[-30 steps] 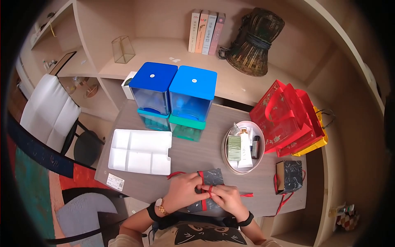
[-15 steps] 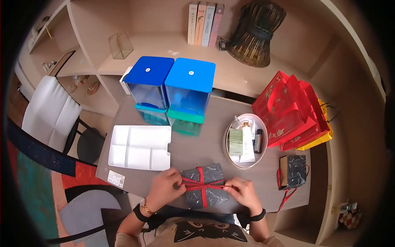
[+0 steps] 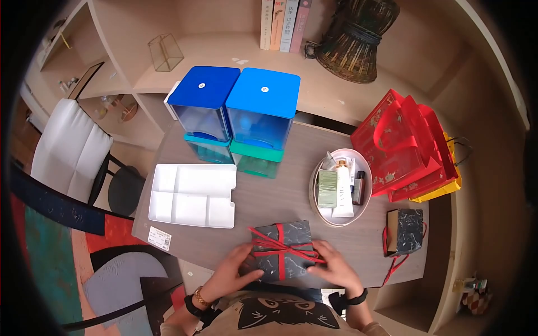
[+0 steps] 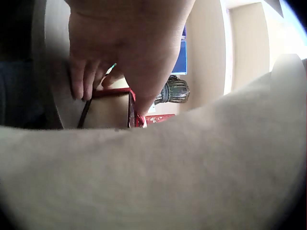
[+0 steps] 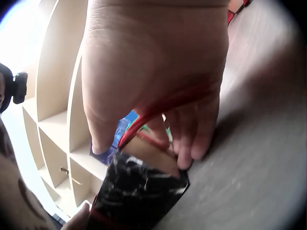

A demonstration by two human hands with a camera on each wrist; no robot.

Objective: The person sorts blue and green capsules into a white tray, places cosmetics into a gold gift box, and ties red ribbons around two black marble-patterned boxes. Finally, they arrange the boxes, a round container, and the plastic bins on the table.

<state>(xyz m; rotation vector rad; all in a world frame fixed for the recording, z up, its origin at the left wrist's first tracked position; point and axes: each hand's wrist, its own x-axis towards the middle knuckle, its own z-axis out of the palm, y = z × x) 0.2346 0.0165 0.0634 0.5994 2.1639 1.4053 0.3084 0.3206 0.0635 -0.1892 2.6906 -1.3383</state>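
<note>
A black marbled gift box (image 3: pixel 296 233) lies on the table near the front edge, with a red ribbon (image 3: pixel 280 263) crossed over it and knotted in a bow on top. My left hand (image 3: pixel 231 270) holds its left side, thumb along the near left corner. At the opposite end, my right hand (image 3: pixel 339 270) grips the right side between thumb and fingers. The left wrist view shows the plain tan end of the box (image 4: pixel 110 111) beside the left fingers. In the right wrist view, red ribbon (image 5: pixel 163 106) runs across under the right hand.
A white divided tray (image 3: pixel 192 189) lies to the left, behind it blue-lidded clear bins (image 3: pixel 263 92). A round container (image 3: pixel 319 215) of tubes and bottles stands behind the box. Red gift bags (image 3: pixel 392 145) and a second marbled box (image 3: pixel 408 232) are on the right.
Both hands were working the ribbon over the box, then drew its loops apart. Now they have let go of the ribbon and moved down to the box's two sides.
</note>
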